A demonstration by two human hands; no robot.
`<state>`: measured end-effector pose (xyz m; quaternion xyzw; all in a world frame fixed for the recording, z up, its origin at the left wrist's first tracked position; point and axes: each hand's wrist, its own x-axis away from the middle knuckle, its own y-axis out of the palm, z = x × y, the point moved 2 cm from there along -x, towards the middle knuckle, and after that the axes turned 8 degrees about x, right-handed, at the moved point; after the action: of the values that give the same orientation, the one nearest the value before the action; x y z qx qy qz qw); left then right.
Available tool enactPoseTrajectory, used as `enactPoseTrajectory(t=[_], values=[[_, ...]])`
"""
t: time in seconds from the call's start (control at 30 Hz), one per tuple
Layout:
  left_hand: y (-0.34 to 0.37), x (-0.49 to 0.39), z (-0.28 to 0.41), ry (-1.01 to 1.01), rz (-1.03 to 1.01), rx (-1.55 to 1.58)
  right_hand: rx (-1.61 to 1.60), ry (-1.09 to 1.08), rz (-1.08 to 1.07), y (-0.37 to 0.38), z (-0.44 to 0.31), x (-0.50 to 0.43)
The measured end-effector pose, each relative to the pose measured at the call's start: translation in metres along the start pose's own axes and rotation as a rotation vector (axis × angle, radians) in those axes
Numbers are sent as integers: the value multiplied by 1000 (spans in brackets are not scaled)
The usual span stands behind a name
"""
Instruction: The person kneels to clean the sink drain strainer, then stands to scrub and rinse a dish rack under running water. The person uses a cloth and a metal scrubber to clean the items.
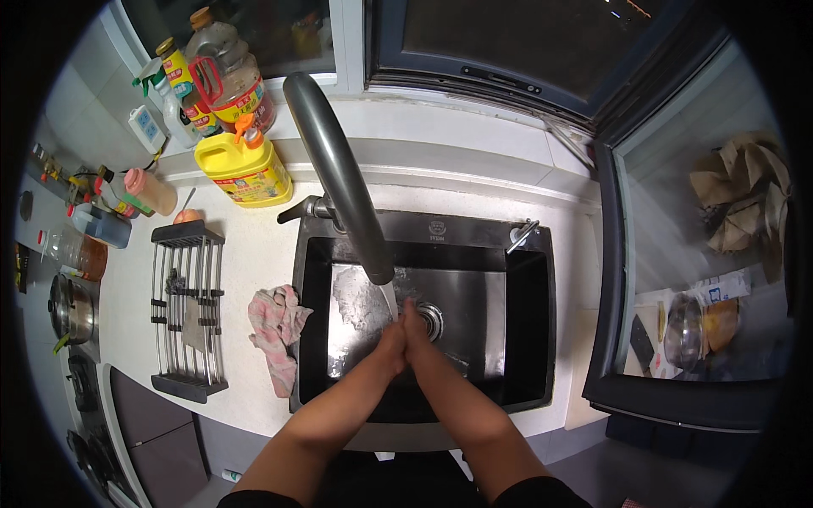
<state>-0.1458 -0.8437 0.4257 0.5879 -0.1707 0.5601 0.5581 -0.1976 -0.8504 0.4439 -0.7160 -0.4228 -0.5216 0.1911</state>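
Over the black sink (pixel 530 305), my left hand (pixel 392 348) and my right hand (pixel 414 327) are pressed together. A stream of water (pixel 390 301) runs onto them from the dark grey faucet (pixel 343 171). No object shows between the hands. Their fingers are partly hidden by each other and blurred. Just behind my right hand lies the round metal drain (pixel 434 320), partly covered. Wet patches shine on the sink's bottom.
A pink and white cloth (pixel 276 333) lies at the sink's left edge, beside a metal drying rack (pixel 188 311). A yellow jug (pixel 244 171) stands behind them. The faucet handle (pixel 298 209) sticks out leftward. At right, an open window sash (pixel 600 330) reaches over the counter.
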Motion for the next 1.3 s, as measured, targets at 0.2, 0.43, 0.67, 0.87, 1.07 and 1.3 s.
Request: enactPoseTrajectory(t=[0.2, 0.43, 0.67, 0.87, 1.07, 1.3], values=[[-10, -13, -1, 5, -139, 89, 150, -153, -85, -15, 31, -59], [-23, -14, 11, 26, 13, 47, 195, -155, -61, 2, 38, -43], [-41, -32, -4, -16, -104, 31, 10, -49, -134, -31, 54, -117], [-39, -30, 13, -12, -72, 243, -98, -228, -330, -28, 28, -33], [-93, -138, -41, -86, -222, 267, 9, -408, -83, 1, 38, -21], [-120, -132, -33, 110, -54, 59, 516, -718, 179, 9, 44, -27]])
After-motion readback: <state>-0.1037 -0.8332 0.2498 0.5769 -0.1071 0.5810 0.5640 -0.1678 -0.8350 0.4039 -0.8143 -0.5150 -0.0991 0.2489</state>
